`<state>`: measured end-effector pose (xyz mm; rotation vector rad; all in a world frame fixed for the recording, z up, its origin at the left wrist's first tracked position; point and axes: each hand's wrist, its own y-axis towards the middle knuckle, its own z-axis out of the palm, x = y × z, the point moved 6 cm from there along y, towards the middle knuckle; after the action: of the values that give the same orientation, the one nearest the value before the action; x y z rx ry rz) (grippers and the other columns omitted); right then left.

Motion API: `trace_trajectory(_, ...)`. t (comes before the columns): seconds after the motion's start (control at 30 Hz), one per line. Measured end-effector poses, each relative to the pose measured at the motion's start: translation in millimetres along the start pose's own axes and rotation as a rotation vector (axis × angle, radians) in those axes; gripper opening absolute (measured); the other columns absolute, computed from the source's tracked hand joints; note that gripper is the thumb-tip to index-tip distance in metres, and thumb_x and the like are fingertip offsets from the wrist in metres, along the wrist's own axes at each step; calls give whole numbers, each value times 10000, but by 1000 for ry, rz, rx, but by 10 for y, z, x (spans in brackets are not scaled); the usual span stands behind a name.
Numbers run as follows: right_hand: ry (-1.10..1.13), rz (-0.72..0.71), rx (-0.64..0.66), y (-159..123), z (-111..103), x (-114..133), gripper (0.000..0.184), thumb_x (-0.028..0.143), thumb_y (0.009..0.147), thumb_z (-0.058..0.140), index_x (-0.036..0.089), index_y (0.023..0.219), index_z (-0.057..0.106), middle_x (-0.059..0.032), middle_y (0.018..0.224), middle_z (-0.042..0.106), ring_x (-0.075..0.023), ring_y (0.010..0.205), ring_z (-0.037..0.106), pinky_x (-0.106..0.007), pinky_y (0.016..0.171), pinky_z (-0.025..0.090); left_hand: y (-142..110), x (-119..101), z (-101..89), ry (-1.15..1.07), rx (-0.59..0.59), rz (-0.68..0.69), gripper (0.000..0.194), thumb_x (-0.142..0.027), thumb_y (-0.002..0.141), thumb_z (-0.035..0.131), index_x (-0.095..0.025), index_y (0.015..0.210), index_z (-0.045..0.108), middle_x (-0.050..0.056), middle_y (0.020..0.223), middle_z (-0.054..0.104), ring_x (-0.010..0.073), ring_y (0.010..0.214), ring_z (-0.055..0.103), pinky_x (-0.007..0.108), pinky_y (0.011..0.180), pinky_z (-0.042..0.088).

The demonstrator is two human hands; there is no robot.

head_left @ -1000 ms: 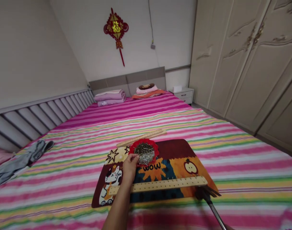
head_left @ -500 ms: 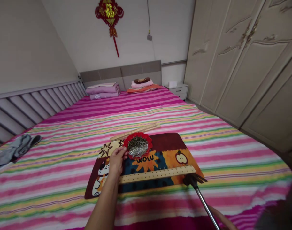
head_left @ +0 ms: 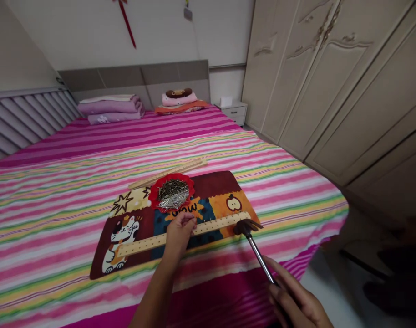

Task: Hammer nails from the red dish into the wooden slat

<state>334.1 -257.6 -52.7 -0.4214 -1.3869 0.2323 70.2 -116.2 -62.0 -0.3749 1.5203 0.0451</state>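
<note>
My right hand grips the handle of a claw hammer, whose dark head rests at the right end of a perforated wooden strip. Over the middle of that strip, the fingers of my left hand are pinched together; whatever is between them is too small to make out. Several small nails stand up from the strip between my left hand and the hammer head. Just behind my left hand sits a red scalloped bowl full of loose metal nails. Strip and bowl both lie on a patterned mat.
More wooden strips lie behind the bowl on the striped bedspread. Folded purple bedding and a pink pile lie by the headboard. A wardrobe and a nightstand stand to the right.
My left hand has left the bowl's rim and come over the middle of the strip. The view has turned right and down. More of my right hand shows on the hammer handle.
</note>
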Motion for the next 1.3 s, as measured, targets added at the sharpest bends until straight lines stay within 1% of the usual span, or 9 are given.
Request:
trace_trajectory(0.07,-25,-1,13,17,-21,-28,677,586,723,664,288,1321,554,-15,709,665,-160,582,619,-234,532,517,9,53,18,16,-8,10,364,-430,494,730,-164,685,571,-17,549,582,99,506,528,175,419,383)
trace_trajectory(0.2,-117,-2,44,61,-31,-90,688,611,763,601,264,1351,514,39,531,502,-116,426,438,-194,398,367,32,109,5,21,-4,32,377,-459,504,731,-174,686,565,-28,528,560,97,493,510,178,416,367)
trace_trajectory(0.4,-130,-40,63,87,21,-106,680,624,784,554,236,1341,514,69,509,327,-96,424,284,-184,389,258,26,119,15,49,-1,36,357,-450,510,718,-174,688,579,-23,546,568,92,490,496,181,421,366)
trace_trajectory(0.53,-129,-38,74,79,52,-118,669,611,804,536,230,1352,498,69,515,309,-91,434,249,-169,369,196,16,124,15,117,0,56,316,-437,544,688,-173,694,601,-21,559,571,84,476,466,186,438,354)
trace_trajectory(0.7,-119,-98,91,63,86,-36,578,562,822,557,250,1307,549,55,533,404,-82,425,286,-173,374,244,-24,96,29,316,19,154,222,-417,637,612,-200,686,625,-29,545,553,100,522,469,212,533,367)
trace_trajectory(0.87,-162,-163,206,107,269,175,520,490,864,543,255,1328,533,26,617,493,-83,433,330,-183,374,267,-60,49,50,469,-29,251,138,-348,662,573,-222,660,631,-15,605,612,128,577,529,240,601,397)
trace_trajectory(0.97,-198,-223,291,195,461,314,483,448,898,499,243,1335,520,27,654,484,-97,499,378,-195,438,319,-53,64,60,489,-34,251,133,-338,665,564,-223,662,632,-14,604,621,135,573,539,244,598,401)
trace_trajectory(1.1,-311,-324,403,300,730,447,430,327,926,441,210,1335,501,40,653,469,-101,530,378,-220,494,323,-41,72,57,524,-45,263,141,-339,664,554,-217,653,623,-23,577,601,131,556,525,238,584,387)
trace_trajectory(1.3,-407,-408,449,377,912,507,410,224,923,407,212,1322,497,65,604,408,-90,503,328,-219,469,275,-38,72,57,580,-39,218,146,-337,673,544,-208,655,610,-29,570,592,124,551,505,231,575,358)
